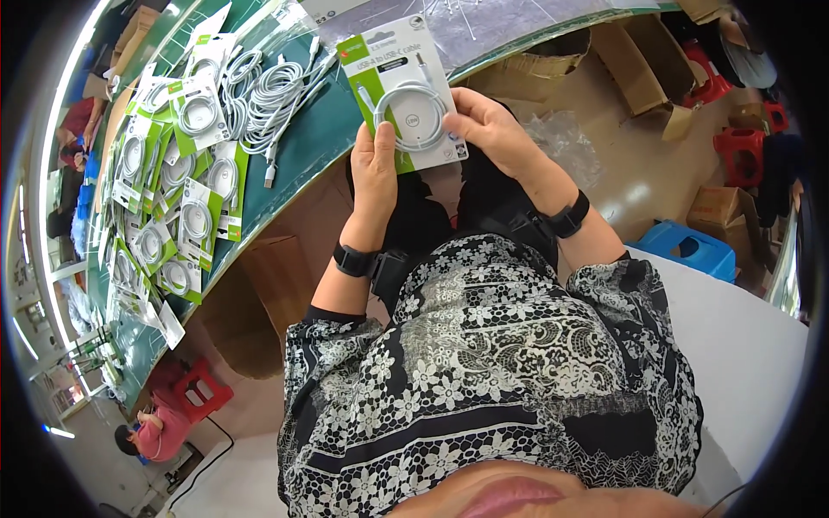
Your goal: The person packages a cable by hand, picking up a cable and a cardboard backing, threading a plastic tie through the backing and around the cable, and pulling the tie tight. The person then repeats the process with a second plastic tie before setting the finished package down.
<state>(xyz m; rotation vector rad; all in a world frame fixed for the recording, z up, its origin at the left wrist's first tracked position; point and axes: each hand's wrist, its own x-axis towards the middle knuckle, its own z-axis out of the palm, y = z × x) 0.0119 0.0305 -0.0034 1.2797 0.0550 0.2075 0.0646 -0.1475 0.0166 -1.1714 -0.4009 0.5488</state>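
Observation:
A white-and-green packaged cable point(401, 95) is held up between my two hands at the edge of the green table; its grey cable lies coiled in a ring on the card. My left hand point(377, 164) grips the lower left side, thumb lying on the front. At the right side my right hand point(492, 129) pinches the package, thumb in front and the other fingers partly hidden behind. To the left on the table are loose coiled grey cables point(276, 95) and a heap of similar packaged cables point(197, 216).
The green table point(298, 155) curves along the left and top. Open cardboard boxes point(635, 73) stand on the floor at right, near red stools point(738, 155) and a blue plastic stool point(686, 249). A person in pink point(162, 427) sits at lower left; other people are farther off.

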